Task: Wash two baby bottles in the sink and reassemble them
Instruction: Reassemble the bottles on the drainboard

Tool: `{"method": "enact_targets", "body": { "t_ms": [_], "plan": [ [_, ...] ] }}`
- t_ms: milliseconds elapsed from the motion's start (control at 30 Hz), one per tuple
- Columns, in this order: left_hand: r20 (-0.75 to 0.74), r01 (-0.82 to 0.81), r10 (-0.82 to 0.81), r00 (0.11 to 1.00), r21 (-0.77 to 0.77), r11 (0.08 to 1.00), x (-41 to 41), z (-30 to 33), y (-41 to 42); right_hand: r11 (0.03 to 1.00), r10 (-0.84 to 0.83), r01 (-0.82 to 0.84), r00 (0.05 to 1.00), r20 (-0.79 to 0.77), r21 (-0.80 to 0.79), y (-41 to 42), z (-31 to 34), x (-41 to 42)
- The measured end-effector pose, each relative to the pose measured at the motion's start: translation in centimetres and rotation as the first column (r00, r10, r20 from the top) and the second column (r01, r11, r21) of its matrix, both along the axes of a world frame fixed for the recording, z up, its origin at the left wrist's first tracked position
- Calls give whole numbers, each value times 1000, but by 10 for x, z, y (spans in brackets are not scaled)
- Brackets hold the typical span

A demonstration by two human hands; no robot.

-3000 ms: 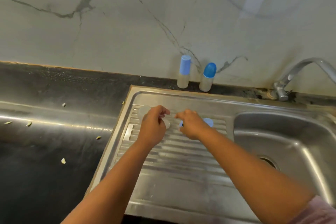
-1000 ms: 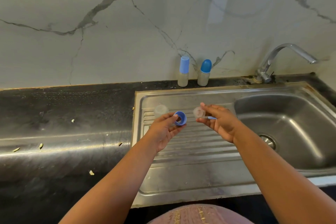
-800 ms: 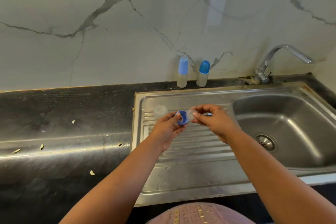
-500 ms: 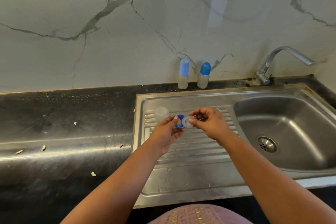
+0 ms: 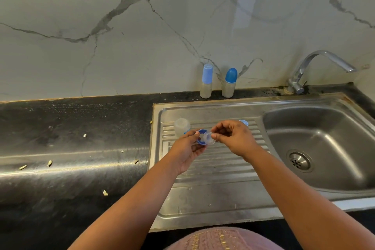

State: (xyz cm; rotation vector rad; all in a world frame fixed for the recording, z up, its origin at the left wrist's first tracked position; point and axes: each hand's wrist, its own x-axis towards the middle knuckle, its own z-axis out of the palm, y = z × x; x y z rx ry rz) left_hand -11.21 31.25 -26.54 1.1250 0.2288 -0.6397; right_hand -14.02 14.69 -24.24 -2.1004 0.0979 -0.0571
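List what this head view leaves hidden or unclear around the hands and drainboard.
- Whether the clear teat is seated in the blue ring: head view, right hand covers its tip.
- Light blue cap: mostly behind the right hand.
- Left hand fingertips: under the ring.
- Tap running or not: no water discernible.

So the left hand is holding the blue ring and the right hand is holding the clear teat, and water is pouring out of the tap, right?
Not quite. The head view shows the tap dry, with no water coming out. The rest is right: the left hand holds the blue ring and the right hand pinches the clear teat.
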Motion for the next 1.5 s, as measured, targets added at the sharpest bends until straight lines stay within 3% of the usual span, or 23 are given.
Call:
{"method": "enact_targets", "body": {
  "t_ms": [433,533,600,700,733,833,967,1033,1100,1233,1300,1400,1500],
  "plan": [
    [66,68,-70,995,29,997,-6,-2,-5,978,-38,76,981,192,-196,8,-16,1],
    [80,15,-18,997,39,999,-6,-1,-7,959,-32,90,977,211,-268,11,-19,0],
    [94,-30,22,995,81,996,-5,2,-8,981,-91,109,989,117,-158,12,-17,1],
    [143,-58,41,989,115,992,-3,6,-7,938,-126,183,971,-201,295,11,-11,4],
    [157,-58,40,987,108,992,-3,8,-6,917,-76,173,961,-266,360,9,-12,4],
    [198,-31,12,980,93,995,-3,11,-5,876,47,119,943,-329,467,5,-11,1],
    [250,-12,-37,967,192,981,-4,13,-6,709,19,253,927,-376,659,7,-9,1],
    [226,-17,-31,974,207,978,-5,16,-6,692,-11,282,924,-381,665,5,-9,2],
    [182,9,-32,983,128,992,-7,17,-6,770,-28,236,940,-339,593,3,-9,1],
    [317,19,-77,945,180,983,-5,15,-7,856,-30,124,981,-191,502,5,0,-3],
    [278,8,-29,960,78,997,-2,22,-4,880,-80,126,990,-118,458,6,6,-2],
    [181,2,17,983,-107,994,6,34,3,852,-164,182,983,-79,491,10,15,1],
    [178,12,13,984,-141,990,8,41,4,810,-210,220,974,-83,543,13,19,1]
  ]
}}
